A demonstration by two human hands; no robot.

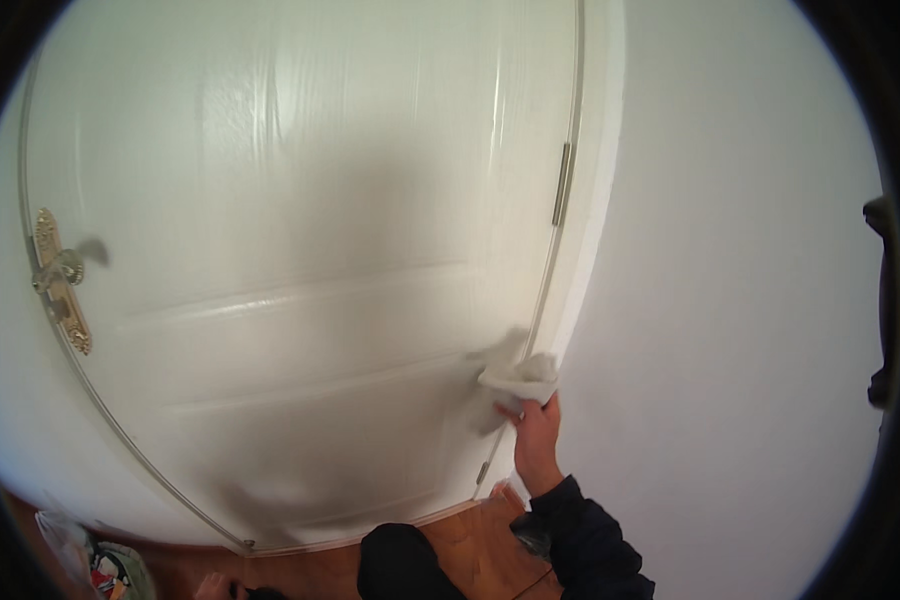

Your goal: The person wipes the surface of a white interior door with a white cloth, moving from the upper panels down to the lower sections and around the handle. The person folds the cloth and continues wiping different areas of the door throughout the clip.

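My right hand, in a dark sleeve, grips a crumpled white cloth. The cloth lies at the hinge side of a closed white panelled door, by the door frame. At the bottom left, low over the floor, part of my left hand shows; the picture's rim cuts it off, so whether it holds anything is hidden. An ornate brass-coloured handle plate with a lever handle is on the door's left side.
A bin or bag with mixed items and a clear plastic bag stand at the lower left. My dark-clothed knee is above the wooden floor. A white wall runs along the right, with a dark object at its far edge.
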